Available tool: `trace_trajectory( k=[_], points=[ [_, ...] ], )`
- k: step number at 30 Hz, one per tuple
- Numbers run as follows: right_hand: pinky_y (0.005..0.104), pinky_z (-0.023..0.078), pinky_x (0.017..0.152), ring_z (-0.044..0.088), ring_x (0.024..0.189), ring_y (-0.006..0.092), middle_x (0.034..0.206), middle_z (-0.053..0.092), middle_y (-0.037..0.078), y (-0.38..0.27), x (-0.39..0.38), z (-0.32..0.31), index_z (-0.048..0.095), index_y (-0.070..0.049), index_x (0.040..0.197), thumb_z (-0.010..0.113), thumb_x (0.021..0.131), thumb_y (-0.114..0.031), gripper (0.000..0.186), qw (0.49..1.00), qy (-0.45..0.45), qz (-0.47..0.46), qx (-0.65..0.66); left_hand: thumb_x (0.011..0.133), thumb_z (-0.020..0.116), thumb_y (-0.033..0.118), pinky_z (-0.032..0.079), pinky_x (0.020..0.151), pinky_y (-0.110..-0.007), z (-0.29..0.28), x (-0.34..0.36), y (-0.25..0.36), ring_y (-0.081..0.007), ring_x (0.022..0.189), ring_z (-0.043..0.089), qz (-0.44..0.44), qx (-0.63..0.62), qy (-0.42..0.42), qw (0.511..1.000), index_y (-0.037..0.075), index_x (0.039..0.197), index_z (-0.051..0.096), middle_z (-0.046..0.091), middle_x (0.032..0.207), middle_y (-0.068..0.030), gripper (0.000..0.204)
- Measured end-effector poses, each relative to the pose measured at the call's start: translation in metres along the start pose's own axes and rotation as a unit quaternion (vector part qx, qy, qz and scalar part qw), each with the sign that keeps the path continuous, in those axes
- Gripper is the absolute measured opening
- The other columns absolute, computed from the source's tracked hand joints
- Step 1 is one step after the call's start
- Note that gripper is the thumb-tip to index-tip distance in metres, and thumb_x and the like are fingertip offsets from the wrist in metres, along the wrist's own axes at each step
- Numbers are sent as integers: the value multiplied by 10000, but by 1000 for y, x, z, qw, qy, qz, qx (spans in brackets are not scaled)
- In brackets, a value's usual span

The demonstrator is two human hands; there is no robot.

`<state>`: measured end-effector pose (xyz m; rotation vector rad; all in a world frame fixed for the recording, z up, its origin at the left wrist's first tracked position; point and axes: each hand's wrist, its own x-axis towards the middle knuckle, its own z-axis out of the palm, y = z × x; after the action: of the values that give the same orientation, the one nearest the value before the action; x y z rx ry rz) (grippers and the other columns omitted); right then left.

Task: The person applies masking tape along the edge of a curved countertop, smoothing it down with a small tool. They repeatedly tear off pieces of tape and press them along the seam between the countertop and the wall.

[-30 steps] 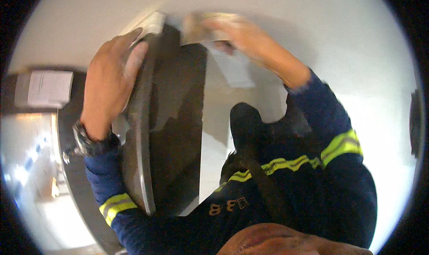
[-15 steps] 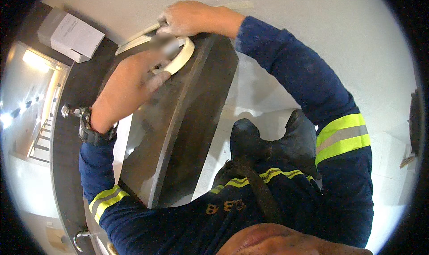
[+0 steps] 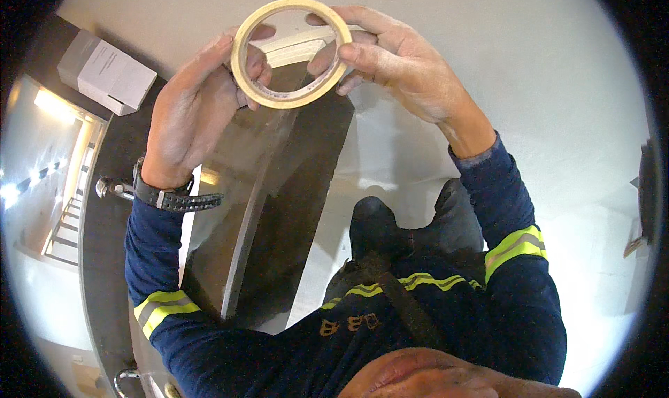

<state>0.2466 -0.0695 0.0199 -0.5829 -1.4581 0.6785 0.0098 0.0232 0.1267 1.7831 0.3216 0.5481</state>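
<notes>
A cream roll of masking tape [image 3: 293, 101] is held up between both hands, its round opening facing me. My left hand [image 3: 195, 105] grips its left rim with the thumb and curled fingers. Dusty fingers of my right hand [image 3: 397, 70] pinch the opposite rim, the thumb across its front. Through the ring, pale tape strips [image 3: 289, 48] show at the wall, just past the end of a dark glossy counter [image 3: 279, 154] that lies below the roll. Some fingertips show inside the ring.
At upper left a white box with paper on it [image 3: 111, 70] rests on a dark surface, near a chrome tap [image 3: 111, 187]. A mirror [image 3: 35, 161] reflects lights and railings. A plain pale wall [image 3: 529, 70] spans the back and right. My legs [image 3: 380, 224] are below.
The tape roll, earlier low over the counter in my left hand, is lifted and turned toward me. My right hand has shifted right and turned, and now grips the roll's other side.
</notes>
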Motion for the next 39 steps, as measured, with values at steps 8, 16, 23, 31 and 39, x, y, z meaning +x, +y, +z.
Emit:
trace_trajectory(
  k=[8, 16, 23, 31, 39],
  points=[
    [385, 581, 1006, 660, 1238, 234, 1330, 663, 180, 38, -17, -8, 440, 35, 1507, 607, 1086, -260, 540, 946, 58, 21, 318, 1097, 521, 394, 551, 940, -362, 24, 9, -6, -259, 1185, 649, 72, 279, 40, 957, -35, 1567, 404, 645, 1357, -205, 647],
    [373, 586, 913, 737, 1070, 237, 1172, 759, 128, 22, -25, 3, 634, -18, 1359, 738, 988, -198, 426, 979, 199, -28, -45, 1032, 685, 360, 556, 958, -354, 32, 5, -29, -251, 1224, 647, 34, 179, 40, 983, -6, 1542, 458, 611, 1409, -205, 668],
    [389, 559, 885, 721, 999, 274, 1065, 755, 142, 32, -24, 6, 730, -22, 1173, 783, 901, -165, 313, 949, 129, -188, -218, 998, 656, 490, 456, 1132, -421, 34, 4, -29, -322, 1398, 531, 130, 359, 28, 924, 24, 1641, 319, 491, 1558, -238, 863],
    [366, 546, 997, 714, 1097, 241, 1198, 751, 97, 22, -9, 31, 723, -58, 1251, 814, 892, -151, 383, 921, 85, -215, -314, 982, 764, 370, 545, 979, -335, 24, 1, -33, -206, 1166, 666, 76, 345, 26, 935, -15, 1444, 555, 665, 1316, -160, 637],
    [382, 533, 1042, 699, 1125, 236, 1190, 736, 108, 33, -8, 36, 673, -31, 1303, 827, 908, -184, 452, 954, 137, -145, -223, 1059, 625, 341, 500, 1112, -450, -17, 4, -50, -246, 1237, 644, 73, 17, -18, 997, -11, 1363, 587, 678, 1281, -160, 467]
  ],
)
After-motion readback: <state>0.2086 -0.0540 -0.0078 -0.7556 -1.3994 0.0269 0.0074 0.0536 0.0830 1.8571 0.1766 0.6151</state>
